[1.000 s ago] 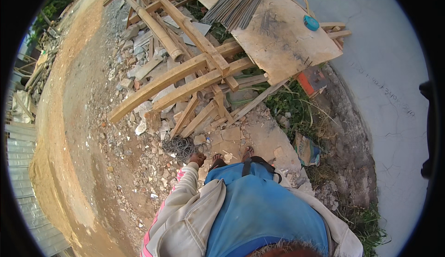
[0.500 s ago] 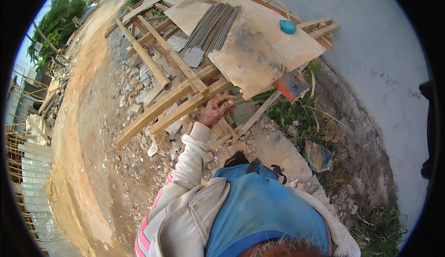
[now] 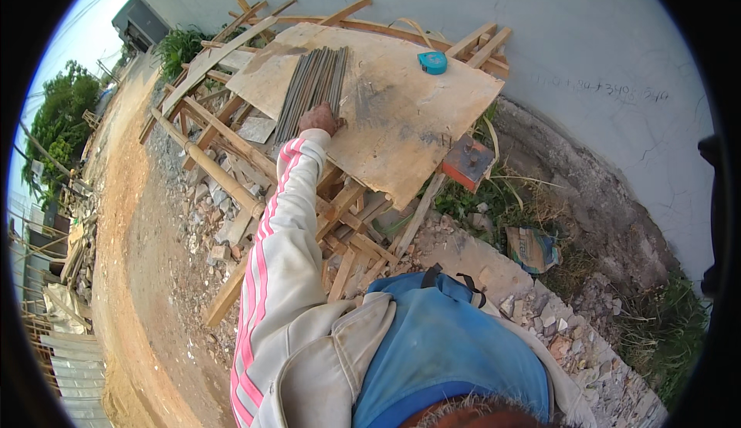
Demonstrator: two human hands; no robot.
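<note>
My left hand (image 3: 319, 120), at the end of an outstretched white sleeve with pink stripes, is at the near end of a bundle of thin grey metal rods (image 3: 312, 84). Its fingers curl down over the rod ends, and the fingertips are partly hidden by the back of the hand. The rods lie side by side on a worn, stained plywood sheet (image 3: 409, 108). On the sheet's far right part sits a teal tape measure (image 3: 432, 62). A red-orange block with a dark top (image 3: 468, 162) is at the sheet's right corner. My right hand is out of view.
Timber beams (image 3: 228, 138) and a bamboo pole (image 3: 208, 162) jut out left of the sheet. Broken rubble (image 3: 204, 204) covers the ground below. A grey wall (image 3: 571, 42) rises behind and right. A crumpled bag (image 3: 532, 250) lies among weeds. A dirt road (image 3: 127, 196) runs along the left.
My left hand has reached forward from beside the timber at the sheet's near edge onto the rods. The view has shifted, so the sheet appears farther left.
</note>
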